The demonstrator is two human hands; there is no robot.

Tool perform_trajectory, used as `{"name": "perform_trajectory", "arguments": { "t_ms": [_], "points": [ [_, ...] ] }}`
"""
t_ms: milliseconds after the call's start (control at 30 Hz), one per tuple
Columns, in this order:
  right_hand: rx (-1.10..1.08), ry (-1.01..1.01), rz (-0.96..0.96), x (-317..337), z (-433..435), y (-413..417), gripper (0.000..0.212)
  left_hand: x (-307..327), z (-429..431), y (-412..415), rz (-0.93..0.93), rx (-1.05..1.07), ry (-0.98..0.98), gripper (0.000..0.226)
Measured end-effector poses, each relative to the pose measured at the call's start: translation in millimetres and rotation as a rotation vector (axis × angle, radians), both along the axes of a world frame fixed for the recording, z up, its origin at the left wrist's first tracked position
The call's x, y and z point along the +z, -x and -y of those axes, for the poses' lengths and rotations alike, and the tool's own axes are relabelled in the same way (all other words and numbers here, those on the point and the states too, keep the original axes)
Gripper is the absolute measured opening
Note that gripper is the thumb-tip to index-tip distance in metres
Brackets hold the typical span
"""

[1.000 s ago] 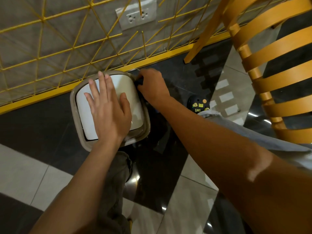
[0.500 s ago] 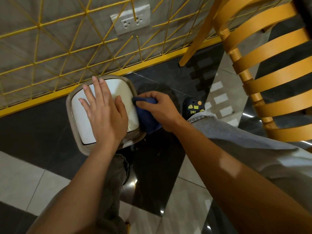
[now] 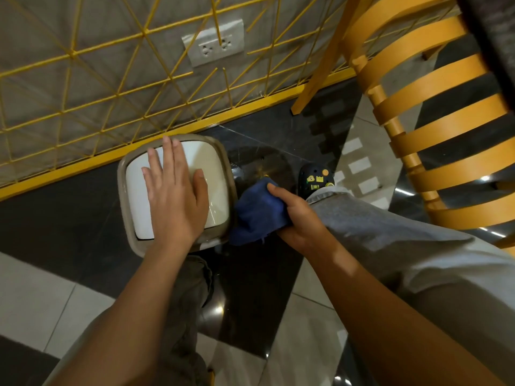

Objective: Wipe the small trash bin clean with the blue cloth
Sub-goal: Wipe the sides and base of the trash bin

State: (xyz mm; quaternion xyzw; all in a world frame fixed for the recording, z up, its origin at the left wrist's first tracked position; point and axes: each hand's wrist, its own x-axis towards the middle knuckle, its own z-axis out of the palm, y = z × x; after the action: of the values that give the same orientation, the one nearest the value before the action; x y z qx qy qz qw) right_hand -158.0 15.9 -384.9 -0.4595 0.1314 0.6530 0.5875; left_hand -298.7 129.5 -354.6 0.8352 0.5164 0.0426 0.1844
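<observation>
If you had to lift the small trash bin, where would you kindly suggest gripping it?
Probably the trash bin by its wide grey rim, from its open left side: the rim juts past the body, the left hand covers the lid, and the blue cloth crowds the right.

Both forearms are bare, with no sleeves, watch or rings showing. The person wears loose grey trousers with a frayed hem. A black clog carries yellow and orange charms.

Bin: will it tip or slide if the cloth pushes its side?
Probably light: the bin looks like small plastic. On the glossy floor it may slide. The left hand lies flat on its lid, likely steadying it.
</observation>
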Motion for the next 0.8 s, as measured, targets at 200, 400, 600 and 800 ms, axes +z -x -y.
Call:
{"name": "perform_trajectory", "arguments": {
  "t_ms": [200, 400, 600, 800],
  "points": [
    [-0.118, 0.032, -0.111, 3.0, 13.9, 0.2, 0.031, 16.0, 12.0, 1.7, 0.041, -0.162, 0.075, 0.056],
    [0.081, 0.113, 0.134, 14.9, 17.0, 1.5, 0.022, 13.5, 15.4, 1.0, 0.006, -0.244, 0.082, 0.058],
    [0.261, 0.139, 0.532, 27.2, 8.0, 39.0, 0.038, 6.1, 17.9, -3.2, -0.096, -0.233, 0.028, 0.059],
    [0.220, 0.059, 0.725, 37.4, 1.4, 46.8, 0.035, 3.2, 17.8, -3.0, -0.092, -0.224, 0.035, 0.059]
  ]
}}
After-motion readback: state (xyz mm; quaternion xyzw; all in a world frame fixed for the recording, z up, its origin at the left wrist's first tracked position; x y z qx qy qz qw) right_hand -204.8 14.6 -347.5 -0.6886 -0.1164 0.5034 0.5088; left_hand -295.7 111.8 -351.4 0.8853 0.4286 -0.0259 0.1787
